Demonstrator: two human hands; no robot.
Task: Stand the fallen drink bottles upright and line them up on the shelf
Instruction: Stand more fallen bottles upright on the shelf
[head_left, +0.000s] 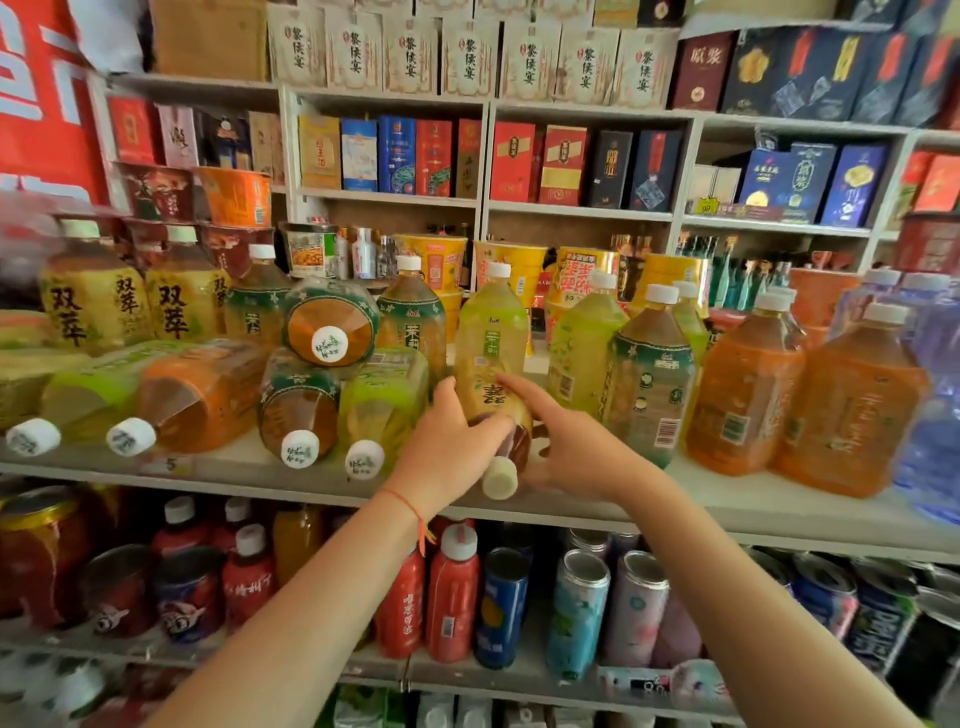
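Note:
A brown tea bottle with a yellow label (493, 400) lies on the grey shelf (753, 512), its white cap toward me. My left hand (447, 452) grips its left side; my right hand (566, 447) rests on its right side, index finger stretched over the label. To the left lie several fallen bottles: an orange one (202, 395), a pale green one (88, 395), a brown one (298, 410), a yellow-green one (382, 402), and another stacked on top (332, 322). Upright bottles stand behind and to the right, such as a green one (491, 327) and a green-labelled one (649, 379).
Large orange bottles (743, 395) and blue water jugs (930, 415) fill the right end of the shelf. Instant noodle cups (519, 270) stand at the back. Cans and red bottles (452, 597) crowd the shelf below. Boxed goods fill the upper shelves.

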